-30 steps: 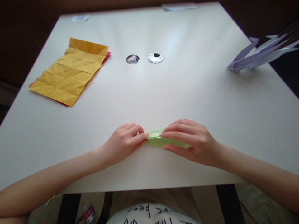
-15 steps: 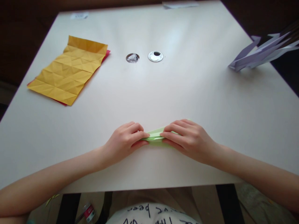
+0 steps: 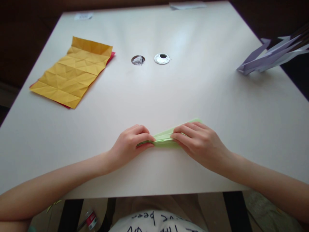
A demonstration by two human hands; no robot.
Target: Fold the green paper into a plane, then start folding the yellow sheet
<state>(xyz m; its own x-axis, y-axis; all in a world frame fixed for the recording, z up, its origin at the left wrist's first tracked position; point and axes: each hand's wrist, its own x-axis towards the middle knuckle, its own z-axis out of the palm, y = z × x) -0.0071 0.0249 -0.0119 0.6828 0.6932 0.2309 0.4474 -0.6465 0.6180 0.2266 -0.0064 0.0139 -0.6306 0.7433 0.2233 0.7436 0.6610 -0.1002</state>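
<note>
Left hand: the left hand (image 3: pixel 130 141) rests on the white table (image 3: pixel 154 96) near its front edge, fingertips pinched together on the left end of a narrow folded strip of pale green paper (image 3: pixel 166 138).
Right hand: the right hand (image 3: pixel 199 143) covers the strip's right part, fingers pressed down and closed on it; a green tip pokes out beyond the knuckles.
Green strip: lies flat between both hands, folded several layers thick, slanting slightly away to the right.
Step in hand: I'd judge a crease is being pressed along the strip's length.
Next move: likely calls for even fingertip pressure along the fold, with the layers kept aligned.
Elsewhere: a creased yellow paper sheet (image 3: pixel 72 72) over a red sheet (image 3: pixel 110 58) at far left; two small round silvery objects (image 3: pixel 162 58) mid-table, possibly lids; pale purple folded paper shapes (image 3: pixel 270 56) at the right edge.
Writing: black handwritten letters on the white shirt (image 3: pixel 156 224) below the table, upside down and cut off, not legible.
</note>
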